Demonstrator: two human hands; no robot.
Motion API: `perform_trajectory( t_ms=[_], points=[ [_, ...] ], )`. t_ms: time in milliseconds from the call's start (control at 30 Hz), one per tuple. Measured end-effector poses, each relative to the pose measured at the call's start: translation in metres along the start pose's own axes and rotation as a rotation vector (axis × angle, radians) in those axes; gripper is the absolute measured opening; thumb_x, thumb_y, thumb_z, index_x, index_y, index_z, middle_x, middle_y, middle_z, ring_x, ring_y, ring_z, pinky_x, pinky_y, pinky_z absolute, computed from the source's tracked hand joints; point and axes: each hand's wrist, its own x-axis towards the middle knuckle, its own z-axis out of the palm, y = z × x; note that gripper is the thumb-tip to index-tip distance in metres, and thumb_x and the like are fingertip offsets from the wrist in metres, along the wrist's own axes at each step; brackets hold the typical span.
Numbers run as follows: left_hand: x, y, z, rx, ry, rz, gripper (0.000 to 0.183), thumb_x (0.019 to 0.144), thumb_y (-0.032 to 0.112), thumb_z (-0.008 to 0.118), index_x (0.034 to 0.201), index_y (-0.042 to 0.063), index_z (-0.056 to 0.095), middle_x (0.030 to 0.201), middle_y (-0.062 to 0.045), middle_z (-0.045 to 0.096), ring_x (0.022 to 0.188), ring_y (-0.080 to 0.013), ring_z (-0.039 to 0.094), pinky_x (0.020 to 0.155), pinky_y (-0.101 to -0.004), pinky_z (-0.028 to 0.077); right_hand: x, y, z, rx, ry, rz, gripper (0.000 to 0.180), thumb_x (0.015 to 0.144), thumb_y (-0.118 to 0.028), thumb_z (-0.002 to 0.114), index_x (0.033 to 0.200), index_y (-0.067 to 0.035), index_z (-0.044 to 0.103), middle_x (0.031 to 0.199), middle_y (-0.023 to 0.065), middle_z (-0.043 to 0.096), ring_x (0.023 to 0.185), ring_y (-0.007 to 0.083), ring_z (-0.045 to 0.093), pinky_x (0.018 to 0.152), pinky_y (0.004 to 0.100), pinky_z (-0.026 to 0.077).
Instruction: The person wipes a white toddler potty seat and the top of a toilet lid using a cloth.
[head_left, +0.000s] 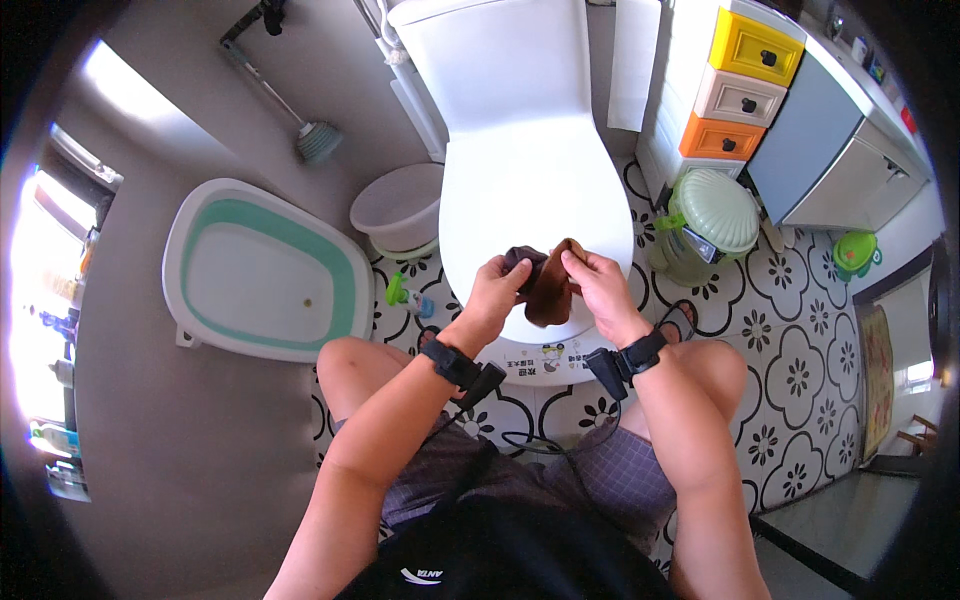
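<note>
Before me is a white toilet with its lid (525, 187) down. Above the front of that lid, my left hand (491, 296) pinches a dark brown cloth piece (523, 259) between thumb and fingers. My right hand (606, 289) grips a lighter brown cloth piece (551, 296) by its upper end, and its lower end hangs down. The two pieces overlap between my hands; they look like socks, but I cannot tell whether they are joined. A black band with a cabled device sits on each wrist.
Left are a white and green folding tub (259, 285), a round basin (397, 206) and a spray bottle (409, 295). A toilet brush (318, 141) hangs on the wall. To the right stand a lidded bin (712, 217), a coloured drawer unit (724, 139) and a green child's potty-like item (855, 253).
</note>
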Motion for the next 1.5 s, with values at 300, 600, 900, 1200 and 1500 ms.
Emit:
perform_trajectory(
  t_ms=[300, 600, 900, 1200, 1500],
  points=[
    [0.012, -0.016, -0.006, 0.413, 0.178, 0.338, 0.063, 0.088, 0.025, 0.075, 0.134, -0.001, 0.041, 0.131, -0.019, 0.047, 0.113, -0.0282, 0.054, 0.086, -0.0361, 0.053, -0.001, -0.019, 0.001, -0.706, 0.072, -0.610, 0.021, 0.090, -0.020, 0.070, 0.095, -0.001, 0.075, 0.091, 0.0110, 0.071, 0.081, 0.0197, 0.068, 0.068, 0.0309, 0.054],
    [0.000, 0.013, 0.015, 0.545, -0.092, 0.402, 0.024, 0.082, 0.013, 0.076, 0.100, 0.000, 0.065, 0.088, -0.009, 0.068, 0.077, -0.0161, 0.062, 0.068, -0.0302, 0.052, -0.005, -0.053, -0.002, -0.699, 0.015, -0.788, 0.014, 0.085, -0.013, 0.075, 0.091, 0.000, 0.076, 0.078, 0.0109, 0.072, 0.067, 0.0181, 0.069, 0.061, 0.0277, 0.052],
    [0.002, 0.024, -0.013, 0.740, -0.080, 0.369, 0.023, 0.094, 0.013, 0.054, 0.101, -0.006, 0.065, 0.086, -0.015, 0.067, 0.079, -0.0210, 0.063, 0.074, -0.0342, 0.052, -0.008, -0.060, -0.010, -0.730, 0.143, -0.884, 0.015, 0.086, -0.015, 0.075, 0.090, -0.001, 0.074, 0.078, 0.0124, 0.072, 0.069, 0.0186, 0.070, 0.062, 0.0285, 0.052],
    [-0.005, 0.062, -0.030, 0.604, -0.041, 0.390, 0.020, 0.101, 0.018, 0.057, 0.099, -0.002, 0.060, 0.083, -0.002, 0.060, 0.077, -0.0086, 0.053, 0.071, -0.0267, 0.048, -0.003, -0.057, -0.019, -0.735, 0.236, -0.894, 0.025, 0.089, -0.024, 0.073, 0.089, 0.001, 0.071, 0.071, 0.0117, 0.069, 0.062, 0.0181, 0.064, 0.060, 0.0289, 0.049],
    [0.019, 0.056, -0.047, 0.596, 0.051, 0.379, 0.017, 0.095, 0.015, 0.065, 0.095, -0.001, 0.067, 0.082, -0.002, 0.066, 0.074, -0.0089, 0.056, 0.068, -0.0260, 0.048, 0.009, -0.043, -0.025, -0.855, 0.169, -0.553, 0.028, 0.092, -0.027, 0.068, 0.087, 0.001, 0.070, 0.061, 0.0095, 0.063, 0.057, 0.0141, 0.059, 0.056, 0.0293, 0.046]
  ],
)
